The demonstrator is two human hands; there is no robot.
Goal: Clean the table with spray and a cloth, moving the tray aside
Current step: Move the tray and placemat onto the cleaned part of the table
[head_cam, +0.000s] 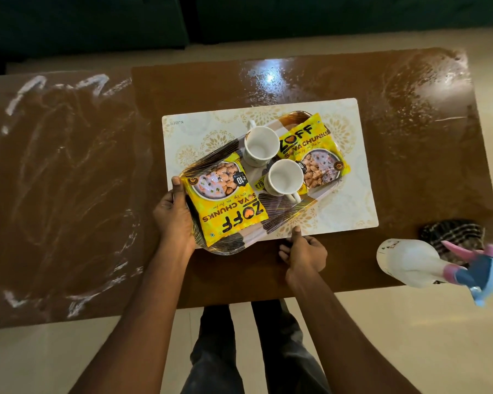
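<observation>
A patterned tray [285, 217] lies askew on a white placemat [353, 177] in the middle of the brown table [239, 280]. It carries two white mugs [261, 145] [285, 177] and two yellow snack packets [225, 200] [316, 155]. My left hand [174, 214] grips the tray's near-left edge, thumb on the rim. My right hand [303, 251] sits at the tray's near-right edge, thumb touching the rim, fingers curled. A white spray bottle [410, 263] with a pink and blue trigger lies at the table's near-right edge. A dark checked cloth [453, 233] is beside it.
The table's left part [63, 194] shows white streaks of wet smear, and the far right surface glistens with droplets. A dark green sofa [182, 18] runs along the far side. My legs stand on the pale floor [54, 359] at the near edge.
</observation>
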